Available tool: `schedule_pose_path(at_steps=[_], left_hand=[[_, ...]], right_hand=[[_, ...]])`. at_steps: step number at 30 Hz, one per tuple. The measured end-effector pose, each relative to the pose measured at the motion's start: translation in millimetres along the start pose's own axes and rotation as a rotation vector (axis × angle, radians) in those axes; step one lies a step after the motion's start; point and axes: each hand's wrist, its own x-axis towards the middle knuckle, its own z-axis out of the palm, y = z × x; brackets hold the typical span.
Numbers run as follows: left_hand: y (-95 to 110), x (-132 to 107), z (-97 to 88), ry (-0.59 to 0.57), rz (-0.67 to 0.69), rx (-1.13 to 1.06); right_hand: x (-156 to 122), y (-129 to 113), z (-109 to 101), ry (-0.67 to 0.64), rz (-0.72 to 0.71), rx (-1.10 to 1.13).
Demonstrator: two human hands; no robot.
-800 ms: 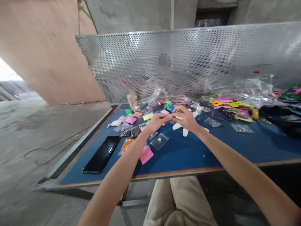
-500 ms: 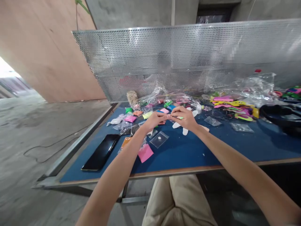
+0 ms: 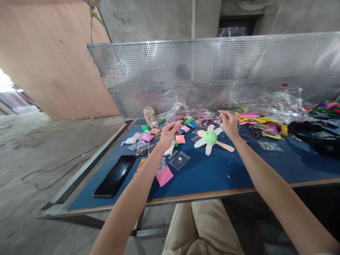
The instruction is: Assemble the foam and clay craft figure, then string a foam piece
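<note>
Left hand (image 3: pixel 170 135) and right hand (image 3: pixel 230 124) are now parted, fingers bent, anything pinched not discernible, so the green-centred flower (image 3: pixel 209 137) is left uncovered, apparently unhandled, between them on the blue surface (image 3: pixel 202 175), well in from its near edge.

Your left hand (image 3: pixel 169 135) bare, fingers slim, wrist uncovered; your right hand (image 3: pixel 228 122) likewise bare from fingertips past wrist; your left forearm (image 3: pixel 132 194) uncovered down to near edge of view, narrow at wrist, broader toward elbow; your right forearm (image 3: pixel 268 173) same taper, uncovered toward near right corner; your trousers (image 3: pixel 212 221) plain pale beige, loose cloth over both legs, soft wrinkles along thighs, deeper creases gathering at near middle, darker shading between legs
</note>
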Motion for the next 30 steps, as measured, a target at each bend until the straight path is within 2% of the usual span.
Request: schedule_pose_path(at_steps=[6,11,15,19,25,30], left_hand=[[-4,-3,6.4,0.078,0.101,0.021],[-9,-2,6.7,0.114,0.144,0.071],[-12,-3,6.6,0.094,0.102,0.139],[-9,-6,8.8,0.063,0.106,0.243],[-7,-11,14.1,-0.054,0.045,0.222],[-9,-13,14.5,-0.139,0.046,0.249]], right_hand=[[-9,-13,10,-0.186,0.024,0.023],[-11,-14,10,-0.401,-0.106,-0.191],[-10,-16,8,-0.499,-0.201,-0.297],[-7,-17,3,-0.565,-0.163,-0.297],[-5,-15,-3,-0.527,-0.093,-0.276],[-5,-9,-6,-0.409,-0.014,-0.42]])
